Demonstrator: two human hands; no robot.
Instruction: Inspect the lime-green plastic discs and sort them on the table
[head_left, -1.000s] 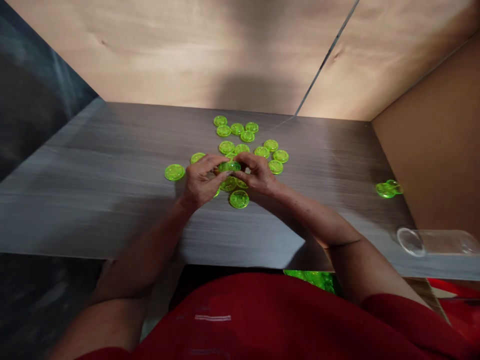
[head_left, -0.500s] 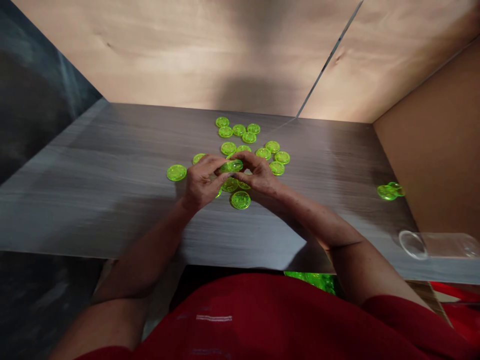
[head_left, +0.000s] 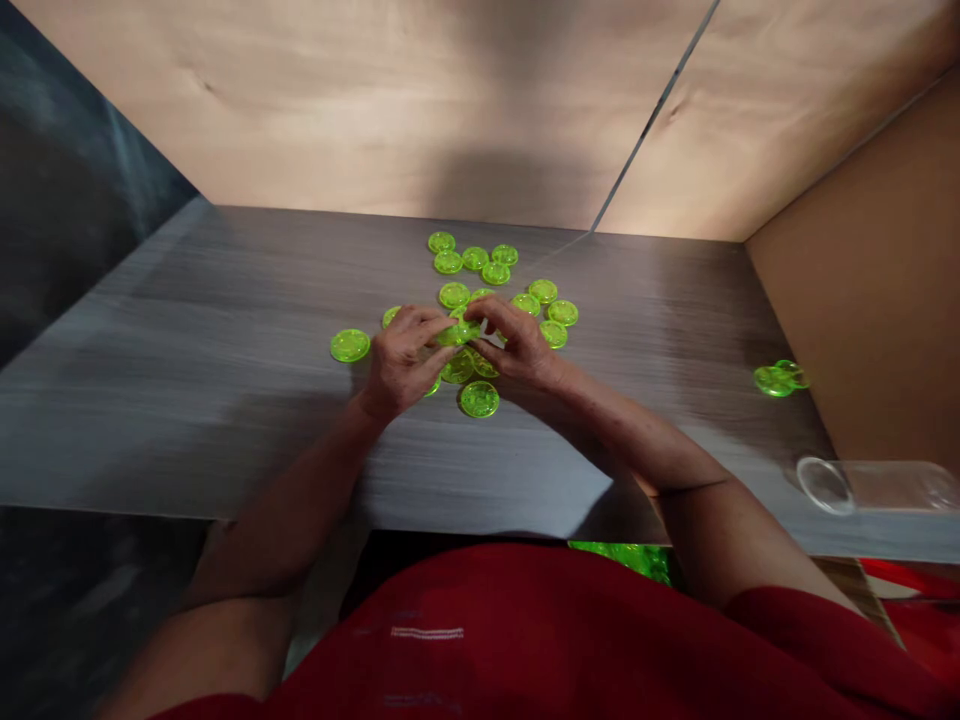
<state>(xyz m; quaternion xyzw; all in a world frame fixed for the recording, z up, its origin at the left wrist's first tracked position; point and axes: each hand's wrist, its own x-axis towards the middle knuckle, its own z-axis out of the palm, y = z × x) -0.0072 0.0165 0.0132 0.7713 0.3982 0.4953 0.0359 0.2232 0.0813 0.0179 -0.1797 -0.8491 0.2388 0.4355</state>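
Observation:
Between my hands, just above the table, is a translucent bright green plastic disc [head_left: 459, 331]. My left hand [head_left: 405, 358] pinches its left edge with thumb and fingertips. My right hand [head_left: 519, 345] has its curled fingers and thumb closed on the disc's right side. Several similar green discs lie flat around and under my hands. The nearest to me is a patterned green disc [head_left: 479, 399]; another green disc [head_left: 350, 346] lies to the left of my left hand. My fingers hide some of the discs beneath them.
A clear plastic container [head_left: 885, 487] lies on its side at the right edge of the grey wood-grain table [head_left: 225, 330]. Near the right panel rest a few green pieces [head_left: 778, 379]. A wooden panel [head_left: 337, 110] stands behind. Below the front edge shows a green heap [head_left: 626, 560].
The held disc has tilted, showing more of its face, and shifted slightly left. My right fingers have spread a little on it. The discs on the table stay in place.

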